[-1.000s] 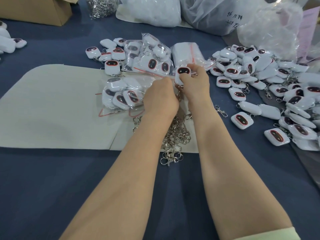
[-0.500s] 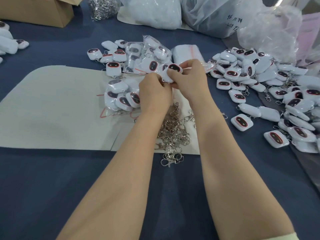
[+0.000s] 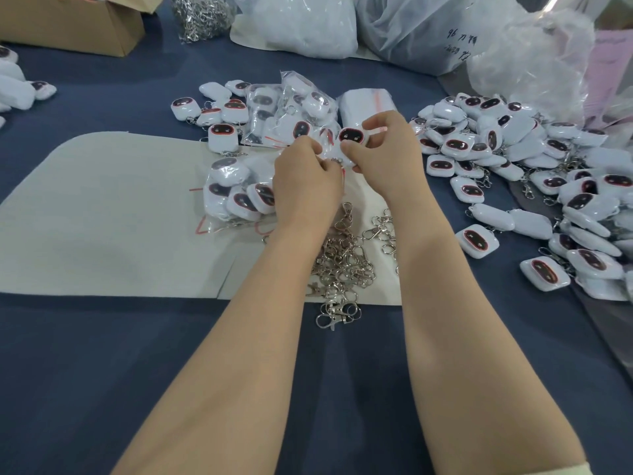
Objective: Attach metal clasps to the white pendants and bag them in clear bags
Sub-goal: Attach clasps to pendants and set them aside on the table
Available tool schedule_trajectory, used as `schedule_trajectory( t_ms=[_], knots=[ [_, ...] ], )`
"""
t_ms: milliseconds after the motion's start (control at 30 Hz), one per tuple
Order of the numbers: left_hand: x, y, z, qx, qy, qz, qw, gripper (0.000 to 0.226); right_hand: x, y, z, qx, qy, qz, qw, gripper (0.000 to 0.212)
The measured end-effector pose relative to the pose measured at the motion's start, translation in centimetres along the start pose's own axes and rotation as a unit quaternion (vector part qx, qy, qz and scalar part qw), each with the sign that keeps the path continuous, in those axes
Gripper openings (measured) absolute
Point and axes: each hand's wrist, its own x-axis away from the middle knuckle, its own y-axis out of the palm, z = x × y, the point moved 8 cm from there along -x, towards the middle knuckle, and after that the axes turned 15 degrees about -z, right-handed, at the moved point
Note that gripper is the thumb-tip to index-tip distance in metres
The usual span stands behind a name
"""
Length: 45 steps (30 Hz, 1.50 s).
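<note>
My right hand (image 3: 387, 156) pinches a white pendant (image 3: 351, 136) with a dark red-rimmed oval face, held above the cream mat (image 3: 102, 217). My left hand (image 3: 306, 186) is closed right beside it, its fingertips on a small metal clasp (image 3: 334, 161) at the pendant's lower edge; the clasp is mostly hidden. A heap of loose metal clasps (image 3: 342, 262) lies under my wrists. Bagged pendants (image 3: 236, 193) sit left of my left hand. A stack of clear bags (image 3: 366, 101) lies just beyond my hands. Loose pendants (image 3: 513, 159) are piled on the right.
More bagged pendants (image 3: 291, 111) lie beyond my hands. A cardboard box (image 3: 75, 25) stands at the far left, a pile of metal clasps (image 3: 202, 15) and big plastic sacks (image 3: 411, 29) along the far edge. Blue cloth (image 3: 102, 371) covers the table.
Both hands moved slightly left and away from me with the pendant. The pendant now sits more level, and my left fingers have closed in at its lower edge.
</note>
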Motion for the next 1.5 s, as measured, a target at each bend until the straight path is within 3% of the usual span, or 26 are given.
schedule_trajectory(
  t_ms=[167, 267, 367, 433, 533, 600, 667, 733, 833, 1000, 1067, 1167, 1267, 1367, 1433, 1500],
  knots=[
    [0.2, -0.8, 0.3, 0.043, 0.006, 0.024, 0.999, 0.024, -0.1, 1.0, 0.2, -0.026, 0.008, -0.046, 0.999, 0.028],
    [0.5, -1.0, 1.3, 0.058, 0.039, 0.036, 0.997, 0.023, -0.1, 1.9, 0.1, -0.038, -0.008, -0.071, 0.997, 0.011],
    [0.6, -1.1, 1.7, 0.081, 0.056, 0.044, 0.994, 0.020, -0.1, 2.4, 0.3, -0.018, 0.003, -0.099, 0.995, 0.039],
    [0.7, -1.3, 1.8, 0.097, 0.064, 0.058, 0.991, 0.018, 0.0, 2.8, 0.7, -0.030, 0.034, -0.148, 0.988, 0.043],
    [1.0, -2.4, 2.1, 0.131, 0.088, 0.103, 0.982, 0.014, 0.2, 3.4, 0.3, -0.141, 0.057, -0.200, 0.968, 0.049],
    [1.1, -2.9, 2.2, 0.171, 0.108, 0.129, 0.971, 0.013, 0.0, 3.6, -0.2, -0.208, 0.044, -0.198, 0.957, 0.053],
    [1.1, -2.7, 2.3, 0.178, 0.111, 0.120, 0.970, 0.013, -0.1, 3.5, 0.4, -0.199, 0.071, -0.170, 0.963, 0.055],
    [1.0, -1.9, 2.3, 0.133, 0.107, 0.090, 0.981, 0.017, 0.2, 3.0, 1.6, -0.107, 0.107, -0.126, 0.980, 0.049],
    [1.0, -1.0, 2.4, 0.016, 0.111, 0.067, 0.991, 0.021, 0.3, 2.4, 1.8, -0.027, 0.066, -0.098, 0.993, 0.041],
    [0.6, 0.9, 0.7, -0.219, -0.024, 0.000, 0.975, 0.043, 0.0, 2.4, 1.5, 0.048, 0.044, -0.089, 0.994, 0.027],
    [0.5, 1.7, 0.3, -0.222, -0.047, -0.048, 0.973, 0.054, 0.1, 2.5, 1.3, 0.042, 0.038, -0.092, 0.994, 0.021],
    [0.1, 2.8, 0.5, -0.138, -0.050, -0.123, 0.981, 0.060, 0.4, 2.3, 1.5, 0.013, 0.034, -0.099, 0.994, 0.022],
    [0.1, 2.5, 0.7, -0.033, -0.034, -0.126, 0.991, 0.061, 0.2, 2.0, 1.9, 0.011, 0.043, -0.085, 0.995, 0.025],
    [0.3, 0.3, 1.0, -0.128, 0.003, -0.012, 0.992, 0.052, 0.0, 1.5, 2.4, 0.010, 0.059, -0.059, 0.996, 0.034],
    [0.2, 0.4, 0.1, -0.207, -0.026, -0.019, 0.978, 0.054, 0.0, 1.2, 2.5, 0.025, 0.063, -0.049, 0.996, 0.032],
    [-0.1, 1.0, -1.1, -0.216, -0.076, -0.062, 0.971, 0.062, -0.1, 1.3, 2.4, 0.033, 0.062, -0.059, 0.996, 0.023]
  ],
)
